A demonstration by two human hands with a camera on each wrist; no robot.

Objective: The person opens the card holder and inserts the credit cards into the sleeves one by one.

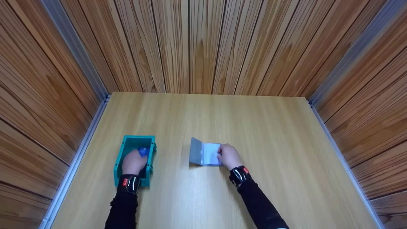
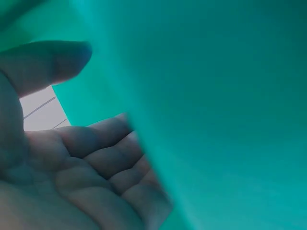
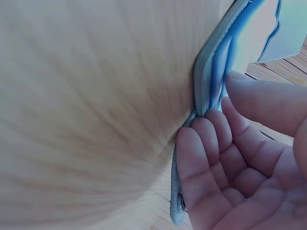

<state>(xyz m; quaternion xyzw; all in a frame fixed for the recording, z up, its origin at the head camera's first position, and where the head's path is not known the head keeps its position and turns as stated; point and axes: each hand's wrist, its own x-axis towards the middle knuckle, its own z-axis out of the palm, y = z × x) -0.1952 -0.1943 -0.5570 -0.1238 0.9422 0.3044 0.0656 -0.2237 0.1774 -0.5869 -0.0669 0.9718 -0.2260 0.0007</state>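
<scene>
A grey card holder (image 1: 196, 152) lies opened on the table, its left cover tilted up and pale blue sleeves showing inside. My right hand (image 1: 230, 156) pinches its right edge. In the right wrist view the thumb (image 3: 264, 100) lies against the blue sleeves and the curled fingers sit at the outer cover (image 3: 204, 86). My left hand (image 1: 134, 162) reaches down into a teal bin (image 1: 119, 159), beside a small blue object (image 1: 144, 151). The left wrist view shows the thumb (image 2: 53, 64) apart from extended fingers, nothing visible between them; the bin wall hides the fingertips.
The bin stands on the left part of the light wood table (image 1: 254, 127), with bare tabletop between it and the card holder. Wood-plank walls (image 1: 203, 47) enclose the back and sides, and metal rails (image 1: 76, 165) run along the side edges.
</scene>
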